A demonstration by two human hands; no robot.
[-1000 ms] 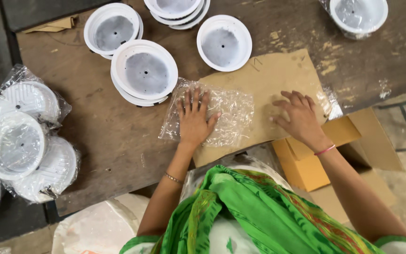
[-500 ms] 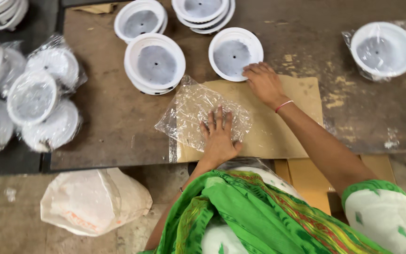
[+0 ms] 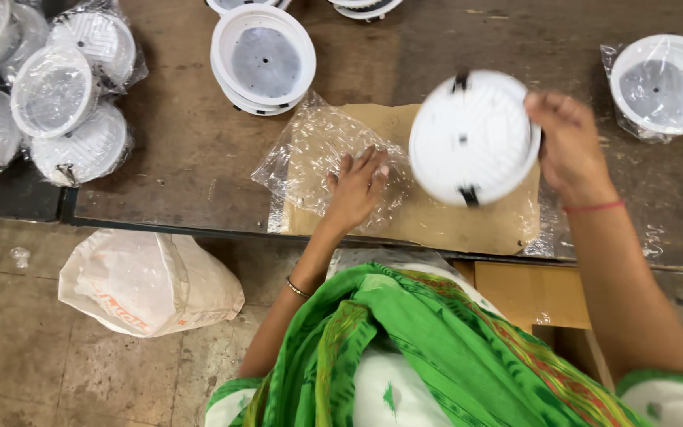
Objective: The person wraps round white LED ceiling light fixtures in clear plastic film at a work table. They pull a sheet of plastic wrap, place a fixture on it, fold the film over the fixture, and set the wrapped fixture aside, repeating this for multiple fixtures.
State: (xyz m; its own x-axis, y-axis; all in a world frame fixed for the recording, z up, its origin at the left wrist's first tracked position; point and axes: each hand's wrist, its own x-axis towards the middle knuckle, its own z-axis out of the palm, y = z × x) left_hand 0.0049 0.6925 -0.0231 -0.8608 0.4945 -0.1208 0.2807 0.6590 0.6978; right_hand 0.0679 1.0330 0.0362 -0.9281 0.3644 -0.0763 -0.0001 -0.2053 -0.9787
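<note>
Head view: left hand [image 3: 355,190] spread flat pins the clear bag [image 3: 326,158] at the table's [image 3: 191,150] near edge, right hand [image 3: 567,146] pinching the white round housing [image 3: 472,136] by its rim above the cardboard sheet [image 3: 452,221].

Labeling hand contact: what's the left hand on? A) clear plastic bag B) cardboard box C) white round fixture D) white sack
A: the left hand lies flat on the clear plastic bag on the cardboard sheet; the right hand holds the white round fixture.

One held round fitting [image 3: 472,136], one clear bag [image 3: 322,158], one cardboard sheet [image 3: 436,221]
</note>
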